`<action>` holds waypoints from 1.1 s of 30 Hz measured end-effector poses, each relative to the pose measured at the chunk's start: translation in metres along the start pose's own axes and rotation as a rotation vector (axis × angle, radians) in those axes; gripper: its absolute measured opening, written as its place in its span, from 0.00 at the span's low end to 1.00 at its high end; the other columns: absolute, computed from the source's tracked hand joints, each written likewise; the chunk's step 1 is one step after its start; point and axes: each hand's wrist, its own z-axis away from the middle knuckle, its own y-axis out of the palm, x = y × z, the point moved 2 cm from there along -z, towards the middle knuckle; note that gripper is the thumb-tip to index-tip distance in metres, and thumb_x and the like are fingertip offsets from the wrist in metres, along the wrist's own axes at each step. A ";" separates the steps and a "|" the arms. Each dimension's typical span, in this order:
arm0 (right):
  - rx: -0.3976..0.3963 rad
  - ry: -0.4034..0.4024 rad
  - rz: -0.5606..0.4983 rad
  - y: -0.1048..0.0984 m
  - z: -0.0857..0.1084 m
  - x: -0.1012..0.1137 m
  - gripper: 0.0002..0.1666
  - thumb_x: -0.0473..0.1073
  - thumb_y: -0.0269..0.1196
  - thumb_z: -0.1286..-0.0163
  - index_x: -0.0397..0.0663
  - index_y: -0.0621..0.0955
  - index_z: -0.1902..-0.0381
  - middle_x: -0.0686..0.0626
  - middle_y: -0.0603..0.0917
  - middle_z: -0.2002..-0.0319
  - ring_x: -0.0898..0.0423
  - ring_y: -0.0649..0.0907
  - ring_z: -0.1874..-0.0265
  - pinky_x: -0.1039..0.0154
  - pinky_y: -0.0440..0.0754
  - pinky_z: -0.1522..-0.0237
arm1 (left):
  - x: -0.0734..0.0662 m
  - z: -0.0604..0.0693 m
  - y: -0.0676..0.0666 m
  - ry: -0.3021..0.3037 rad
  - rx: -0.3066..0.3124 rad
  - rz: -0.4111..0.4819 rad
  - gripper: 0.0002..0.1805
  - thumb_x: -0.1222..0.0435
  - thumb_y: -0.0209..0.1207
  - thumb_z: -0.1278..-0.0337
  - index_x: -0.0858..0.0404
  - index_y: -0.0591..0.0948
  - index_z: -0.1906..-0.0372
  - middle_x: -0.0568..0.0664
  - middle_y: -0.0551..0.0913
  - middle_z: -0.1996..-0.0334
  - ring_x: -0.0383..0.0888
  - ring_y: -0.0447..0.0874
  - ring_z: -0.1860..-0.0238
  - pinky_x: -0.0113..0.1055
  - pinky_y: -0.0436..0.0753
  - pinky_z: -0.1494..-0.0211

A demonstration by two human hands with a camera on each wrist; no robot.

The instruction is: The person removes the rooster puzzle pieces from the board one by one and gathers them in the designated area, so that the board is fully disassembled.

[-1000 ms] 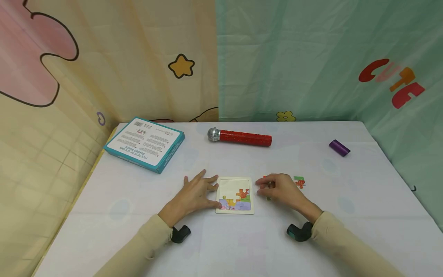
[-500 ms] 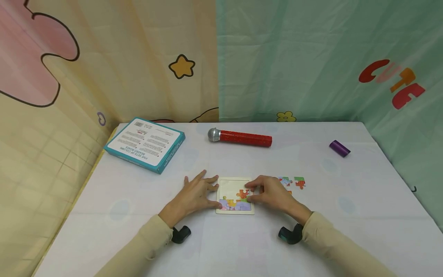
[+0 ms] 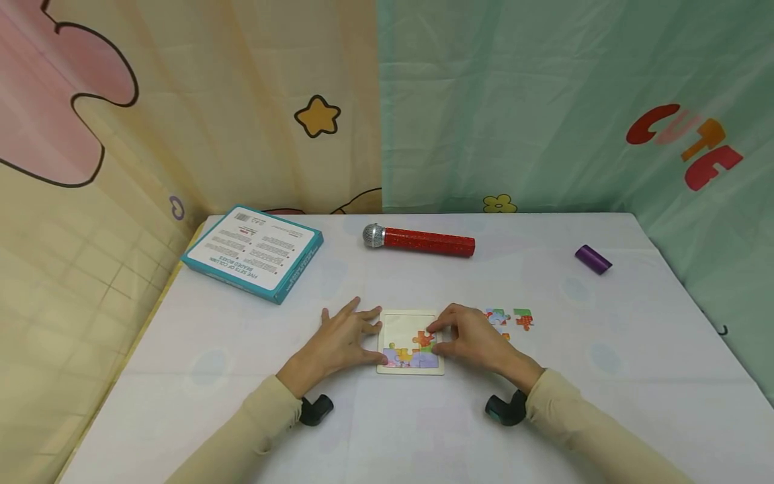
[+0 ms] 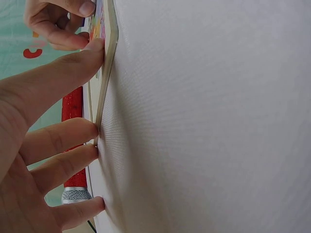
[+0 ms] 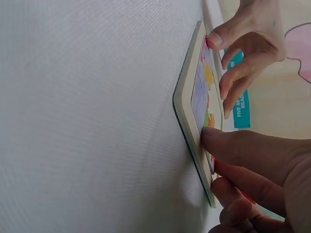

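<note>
Over the puzzle tray (image 3: 400,328), the right hand (image 3: 474,338) pinches a jigsaw piece (image 5: 211,163); the left hand (image 3: 337,340), fingers spread, touches the tray's edge.

The head view looks forward and down from above; close, sideways wrist views share the puzzle tray (image 3: 400,329).

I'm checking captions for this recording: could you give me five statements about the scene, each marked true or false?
1. The left hand touches the puzzle tray. True.
2. The puzzle tray is completely filled with pieces. False: part of the puzzle tray is bare.
3. In the head view, the purple cylinder lies right of the red microphone. True.
4. The red microphone touches the purple cylinder. False: they lie apart.
5. The right hand is at the puzzle tray's right side. True.
</note>
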 end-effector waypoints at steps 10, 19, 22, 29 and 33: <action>-0.019 0.098 -0.075 0.001 -0.001 0.000 0.13 0.37 0.75 0.46 0.52 0.85 0.63 0.57 0.80 0.71 0.58 0.74 0.76 0.67 0.72 0.74 | 0.001 -0.001 0.000 0.003 0.000 0.003 0.36 0.49 0.78 0.65 0.62 0.85 0.47 0.48 0.74 0.34 0.61 0.54 0.26 0.81 0.48 0.41; -0.015 0.102 -0.134 0.000 -0.002 -0.002 0.09 0.35 0.72 0.43 0.52 0.84 0.65 0.57 0.81 0.74 0.58 0.75 0.78 0.68 0.72 0.74 | 0.000 -0.001 -0.001 0.009 -0.019 0.032 0.35 0.51 0.80 0.67 0.64 0.86 0.49 0.48 0.75 0.35 0.63 0.54 0.26 0.82 0.47 0.41; -0.006 0.109 -0.150 -0.001 -0.002 -0.002 0.09 0.36 0.71 0.43 0.53 0.84 0.65 0.57 0.82 0.72 0.58 0.76 0.77 0.68 0.73 0.73 | 0.000 -0.002 -0.001 0.010 -0.021 0.032 0.34 0.51 0.80 0.68 0.64 0.86 0.50 0.49 0.75 0.35 0.63 0.54 0.26 0.82 0.48 0.42; 0.029 0.140 -0.235 -0.002 -0.002 -0.005 0.06 0.36 0.70 0.40 0.51 0.85 0.65 0.55 0.84 0.71 0.56 0.82 0.69 0.65 0.77 0.65 | -0.001 -0.002 -0.001 0.012 -0.019 0.018 0.34 0.51 0.80 0.68 0.64 0.86 0.50 0.48 0.75 0.35 0.63 0.55 0.26 0.82 0.48 0.42; 0.045 0.178 -0.317 -0.002 -0.001 -0.010 0.06 0.37 0.69 0.39 0.47 0.85 0.63 0.53 0.86 0.69 0.55 0.83 0.67 0.65 0.80 0.63 | -0.001 -0.001 -0.001 0.008 -0.013 0.015 0.34 0.51 0.80 0.68 0.63 0.86 0.50 0.48 0.75 0.35 0.63 0.55 0.26 0.82 0.48 0.42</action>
